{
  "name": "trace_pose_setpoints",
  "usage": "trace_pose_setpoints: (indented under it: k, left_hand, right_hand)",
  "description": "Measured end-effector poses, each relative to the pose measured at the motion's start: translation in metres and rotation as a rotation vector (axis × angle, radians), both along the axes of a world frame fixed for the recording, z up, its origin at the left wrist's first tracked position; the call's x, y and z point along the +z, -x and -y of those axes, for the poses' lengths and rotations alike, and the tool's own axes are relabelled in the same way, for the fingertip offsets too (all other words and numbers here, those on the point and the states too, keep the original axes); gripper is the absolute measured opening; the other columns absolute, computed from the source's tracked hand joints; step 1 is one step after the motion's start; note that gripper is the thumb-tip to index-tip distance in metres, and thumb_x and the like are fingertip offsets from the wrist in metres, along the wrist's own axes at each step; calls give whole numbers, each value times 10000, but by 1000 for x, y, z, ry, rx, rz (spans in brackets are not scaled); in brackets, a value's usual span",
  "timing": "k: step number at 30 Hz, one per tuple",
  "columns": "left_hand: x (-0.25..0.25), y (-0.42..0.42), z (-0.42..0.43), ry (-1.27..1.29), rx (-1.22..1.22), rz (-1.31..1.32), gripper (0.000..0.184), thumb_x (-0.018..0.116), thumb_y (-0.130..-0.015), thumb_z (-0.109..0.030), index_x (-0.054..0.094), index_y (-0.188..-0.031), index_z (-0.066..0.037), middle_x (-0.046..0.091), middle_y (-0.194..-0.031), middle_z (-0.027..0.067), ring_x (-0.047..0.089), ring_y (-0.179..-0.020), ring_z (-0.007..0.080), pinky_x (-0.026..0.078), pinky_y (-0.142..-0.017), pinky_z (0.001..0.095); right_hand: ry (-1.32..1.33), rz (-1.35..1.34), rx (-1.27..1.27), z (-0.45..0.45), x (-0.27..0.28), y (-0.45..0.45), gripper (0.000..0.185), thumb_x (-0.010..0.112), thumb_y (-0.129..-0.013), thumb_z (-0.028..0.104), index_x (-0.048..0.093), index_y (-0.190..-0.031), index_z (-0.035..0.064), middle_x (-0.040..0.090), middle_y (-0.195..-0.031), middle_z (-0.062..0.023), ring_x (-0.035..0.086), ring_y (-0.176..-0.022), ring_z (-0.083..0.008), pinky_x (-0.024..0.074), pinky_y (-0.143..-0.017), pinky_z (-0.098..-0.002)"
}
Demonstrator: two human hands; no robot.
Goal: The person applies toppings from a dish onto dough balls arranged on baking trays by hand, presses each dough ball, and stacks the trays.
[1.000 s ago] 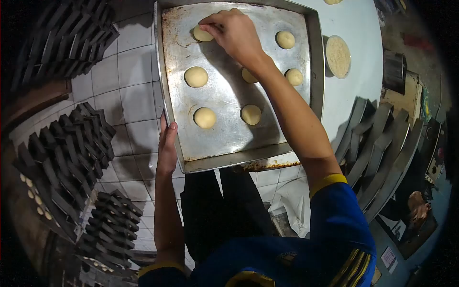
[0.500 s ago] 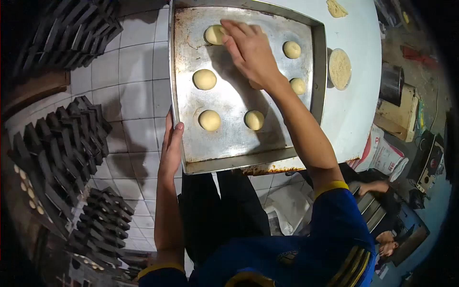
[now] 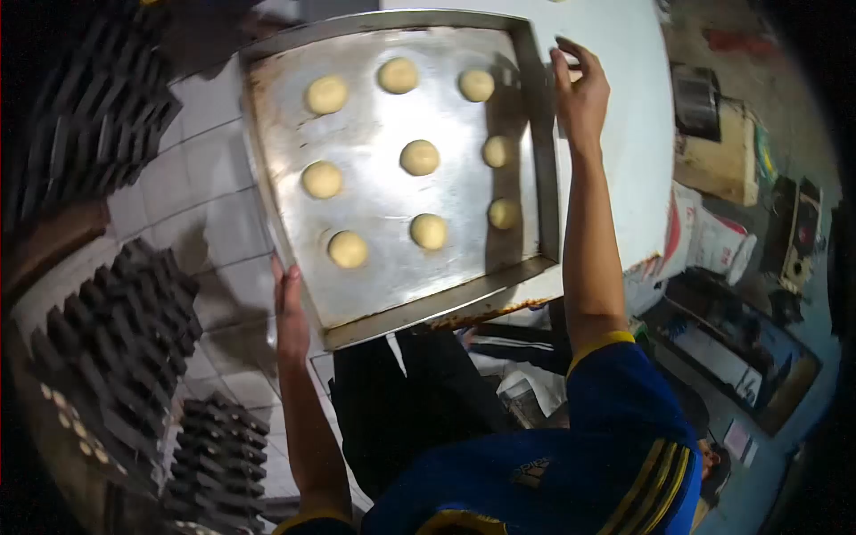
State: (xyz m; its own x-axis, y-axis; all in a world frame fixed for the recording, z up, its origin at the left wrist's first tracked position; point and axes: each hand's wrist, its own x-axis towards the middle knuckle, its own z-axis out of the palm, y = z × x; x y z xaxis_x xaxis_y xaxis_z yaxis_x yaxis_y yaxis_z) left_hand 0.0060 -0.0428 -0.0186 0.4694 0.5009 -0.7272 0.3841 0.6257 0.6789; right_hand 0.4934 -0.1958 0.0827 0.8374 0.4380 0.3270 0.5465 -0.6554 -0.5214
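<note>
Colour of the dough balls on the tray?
Pale yellow. The dough balls show best in the head view, against the silvery metal tray.

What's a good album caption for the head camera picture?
Nine dough balls sit on a metal tray, left hand at its edge.

White square tiles cover the floor (image 3: 218,147), broad shadows falling across them. Dark, angular stacks (image 3: 116,334) stand on the left, beside a brown ledge (image 3: 55,242). The pale worktop (image 3: 620,192) has a curved far side and a rust-stained near edge. On the right, a bluish wall (image 3: 769,450) bears a small paper sheet (image 3: 738,441). Light is uneven, and the outer corners sink into black.
</note>
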Motion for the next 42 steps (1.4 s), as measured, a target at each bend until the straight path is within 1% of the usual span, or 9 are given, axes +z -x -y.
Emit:
trace_pose_setpoints:
  k: [7, 12, 18, 23, 25, 28, 31, 34, 42]
  left_hand:
    - [-19, 16, 1, 29, 63, 31, 939, 559, -1078, -527, 95, -1728, -33, 315, -1703, 205, 361, -1532, 315, 285, -1257, 413]
    - [-16, 13, 2, 24, 107, 6, 825, 556, -1085, -520, 245, -1689, -51, 422, -1617, 152, 435, -1457, 290, 336, -1225, 420]
    - [-38, 30, 5, 5, 120, 16, 806, 541, -1098, -511, 265, -1685, -32, 434, -1612, 126, 421, -1469, 255, 318, -1233, 391]
    - [11, -5, -1, -27, 31, 87, 771, 508, -1121, -434, 206, -1715, -46, 359, -1698, 155, 367, -1534, 260, 254, -1268, 370]
    - [29, -16, -2, -39, 4, 104, 778, 463, -1124, -428, 168, -1709, -7, 381, -1683, 176, 387, -1528, 274, 281, -1263, 392]
    - [21, -14, -5, -78, -21, 108, 730, 448, -1131, -391, 193, -1710, -27, 380, -1688, 178, 365, -1549, 271, 265, -1273, 393]
    - [30, -18, -4, -79, -14, 181, 687, 453, -1135, -359, 230, -1705, -46, 394, -1682, 174, 363, -1555, 269, 259, -1279, 395]
    - [26, -17, -4, -79, 6, 208, 661, 449, -1142, -337, 244, -1702, -53, 392, -1685, 176, 358, -1563, 273, 255, -1282, 399]
    - [41, -18, -8, -103, -9, 105, 620, 469, -1145, -314, 300, -1691, -73, 416, -1679, 149, 375, -1555, 259, 260, -1272, 372]
  right_hand:
    - [584, 114, -141, 100, -34, -88, 239, 744, -931, 334, 851, -1065, 169, 801, -1015, -147, 723, -950, -384, 595, -865, -463]
    - [621, 289, -34, 107, -38, -92, 244, 738, -935, 344, 856, -1075, 182, 806, -958, -133, 726, -898, -389, 596, -840, -452]
    - [-191, -504, -99, 119, -10, -59, 402, 734, -1016, 287, 766, -1277, -17, 789, -1182, -77, 685, -1112, -168, 503, -994, -313]
    - [-292, -923, 48, 62, 3, 70, 284, 732, -1036, 242, 782, -1227, 38, 767, -1078, 24, 627, -940, -64, 469, -909, -255]
    - [-159, -929, 154, 22, 6, 121, 248, 751, -1007, 191, 801, -1171, 11, 793, -1105, -63, 694, -1051, -135, 513, -969, -299]
    - [-145, -882, 395, -34, -11, 173, 215, 798, -962, 169, 822, -1096, 2, 806, -999, -82, 694, -900, -125, 540, -845, -290]
    - [-33, -339, 678, -79, -27, 202, 138, 815, -906, 145, 831, -1025, 78, 790, -952, -84, 671, -863, -286, 541, -815, -388]
    - [-25, -95, 835, -106, -50, 211, 145, 797, -883, 144, 815, -1022, 109, 754, -908, -49, 653, -864, -282, 527, -808, -400]
    - [331, 200, 968, -97, -73, 225, 354, 721, -973, 282, 731, -1295, 134, 697, -1226, -11, 612, -1008, -262, 502, -844, -394]
